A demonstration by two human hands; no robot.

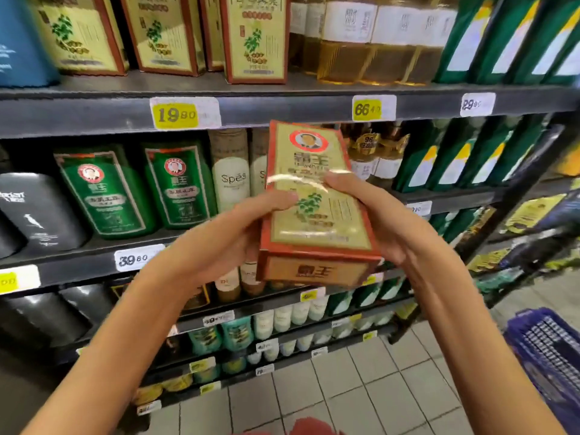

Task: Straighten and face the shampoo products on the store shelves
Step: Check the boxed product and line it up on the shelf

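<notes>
I hold a gold shampoo box with a red border point(317, 211) in front of the shelves, tilted back with its label facing me. My left hand point(232, 230) grips its left side, thumb lying across the front. On the right side, my right hand point(379, 221) grips it with the thumb on the label. Matching gold boxes point(254, 39) stand in a row on the upper shelf point(282, 105), some turned at an angle. Green shampoo bottles point(179, 183) and white Spes bottles point(230, 180) stand on the shelf below.
Amber bottles point(370, 42) and green pouches point(508, 36) fill the upper shelf's right part. Dark bottles point(37, 208) sit at the left. Price tags point(185, 113) line the shelf edges. A blue shopping basket point(546, 365) stands on the tiled floor point(345, 394) at the lower right.
</notes>
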